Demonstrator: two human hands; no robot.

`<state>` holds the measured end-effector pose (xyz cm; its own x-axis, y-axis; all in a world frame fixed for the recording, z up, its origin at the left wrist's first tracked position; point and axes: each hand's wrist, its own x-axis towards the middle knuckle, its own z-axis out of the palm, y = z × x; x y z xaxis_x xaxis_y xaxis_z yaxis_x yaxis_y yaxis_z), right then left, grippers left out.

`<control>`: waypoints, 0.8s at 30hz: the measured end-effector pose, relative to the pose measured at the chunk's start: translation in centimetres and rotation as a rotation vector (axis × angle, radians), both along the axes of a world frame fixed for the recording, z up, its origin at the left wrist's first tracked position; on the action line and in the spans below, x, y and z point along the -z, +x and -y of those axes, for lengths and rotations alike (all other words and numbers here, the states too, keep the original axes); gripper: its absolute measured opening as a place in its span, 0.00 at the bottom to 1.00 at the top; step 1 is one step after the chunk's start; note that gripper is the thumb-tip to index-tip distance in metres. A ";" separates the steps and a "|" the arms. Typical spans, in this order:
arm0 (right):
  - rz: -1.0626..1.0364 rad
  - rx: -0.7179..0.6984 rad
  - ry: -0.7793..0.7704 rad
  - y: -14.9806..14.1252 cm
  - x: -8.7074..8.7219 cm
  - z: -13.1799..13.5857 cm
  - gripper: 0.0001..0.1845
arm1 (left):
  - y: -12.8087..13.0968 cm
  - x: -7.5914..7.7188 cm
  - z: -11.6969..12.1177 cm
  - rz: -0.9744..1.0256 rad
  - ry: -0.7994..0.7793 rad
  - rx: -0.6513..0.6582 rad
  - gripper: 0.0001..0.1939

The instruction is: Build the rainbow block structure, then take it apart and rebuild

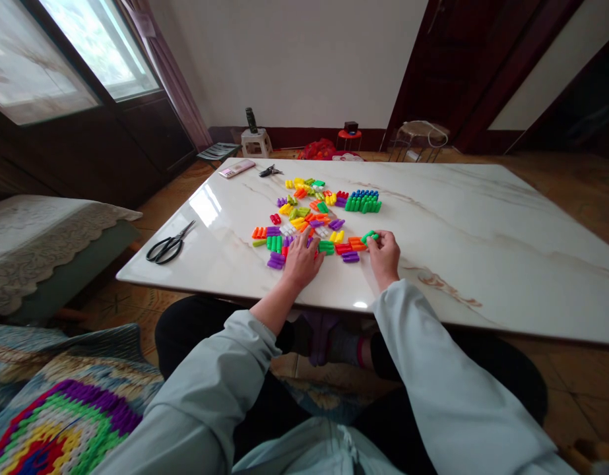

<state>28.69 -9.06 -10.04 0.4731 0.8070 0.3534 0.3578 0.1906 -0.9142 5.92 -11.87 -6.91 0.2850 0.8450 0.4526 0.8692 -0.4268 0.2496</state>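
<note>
Many small coloured plastic pieces, joined in short rows of purple, orange, yellow, white, red and green, lie scattered on the marble-look table. My left hand rests among them with its fingers spread, covering some pieces. A green plastic piece is pinched between the thumb and fingers of my right hand, just right of an orange piece. Purple pieces lie below that. Further back, green and blue pieces stand close together in a block.
Black-handled scissors lie at the table's left. A phone and a bunch of keys are near the far left corner. Beyond the table stand a white stool, a red stool and a round stool.
</note>
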 end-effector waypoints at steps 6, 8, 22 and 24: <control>0.001 -0.005 -0.001 0.0 0.0 0.0 0.16 | 0.0 0.0 0.0 0.000 0.003 0.005 0.17; 0.002 -0.007 -0.002 0.0 0.0 0.0 0.16 | 0.0 0.0 0.0 0.001 0.004 0.005 0.18; -0.005 -0.014 0.004 0.0 -0.2 0.1 0.15 | 0.1 -0.1 0.0 -0.005 -0.003 -0.008 0.18; -0.008 -0.017 0.004 0.0 -0.2 0.1 0.15 | 0.1 -0.1 0.0 -0.001 -0.001 -0.006 0.18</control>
<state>28.70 -9.14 -9.85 0.4626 0.8134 0.3526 0.3469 0.1998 -0.9164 6.06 -11.92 -6.82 0.2801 0.8472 0.4514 0.8720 -0.4211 0.2494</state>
